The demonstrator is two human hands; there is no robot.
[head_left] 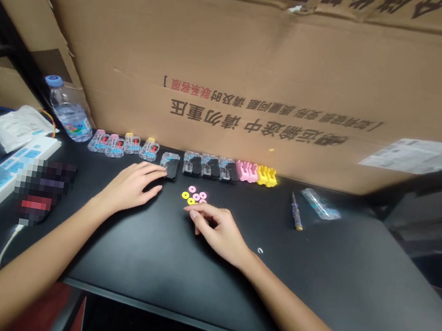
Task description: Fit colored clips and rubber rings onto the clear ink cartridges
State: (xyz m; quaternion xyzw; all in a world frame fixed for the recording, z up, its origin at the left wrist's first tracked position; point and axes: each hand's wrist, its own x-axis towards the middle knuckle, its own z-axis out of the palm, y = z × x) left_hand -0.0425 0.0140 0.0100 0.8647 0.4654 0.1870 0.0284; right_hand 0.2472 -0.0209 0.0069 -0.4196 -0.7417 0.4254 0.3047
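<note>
My left hand (136,184) lies over the black table with its fingers stretched out. Its fingertips reach the edge of a small clear-and-black plastic piece (170,167). Closer to the middle, my right hand (220,233) has thumb and forefinger brought together; whatever may be between them is too small to make out. Just beyond those fingertips lie several small rings, among them a pink ring (192,189) and a yellow ring (185,196). My right hand partly covers the group.
Along the cardboard (237,66) stand clear pieces with pink or yellow tops (115,146), clear-and-black pieces (211,168), pink parts (247,171) and yellow parts (267,176). A screwdriver (297,212) and plastic packet (320,205) lie right; a water bottle (70,115) and power strip (11,175) left.
</note>
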